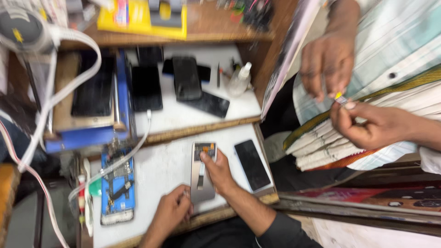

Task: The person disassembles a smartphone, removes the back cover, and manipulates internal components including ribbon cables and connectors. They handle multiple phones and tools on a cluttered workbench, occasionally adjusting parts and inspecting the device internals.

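So over on the far left there's a blue tray-like stand [117, 98] with a dark phone [94, 87] lying in it, and a white cable [73, 69] looping across it and down toward the near side. Just in front of that sits a blue opened phone body [118, 183] with its circuit parts showing, lying flat near the left edge of the white table [158, 170]. In the middle, the person's left hand [172, 209] is curled at the near end of a silver-grey phone back frame [202, 172], fingers closed against its bottom corner, right by the table's near wooden edge, so barely any room there. The right hand [219, 171] is pinched on the frame's right side up near the far end, thumb on top. The frame lies flat, long axis running near to far, with the end that shows orange and dark bits pointing away from the person. Between the opened phone body and the frame is a decent patch of bare white surface. Just right of the frame lies a black phone [252, 164], screen up, tilted a bit, close to the table's right edge. On the raised shelf [206, 117] behind are more dark phones and a small clear bottle [240, 79]. Far right, another person's two hands [349, 98] hold some tiny thing between fingertips; too blurry to tell what.
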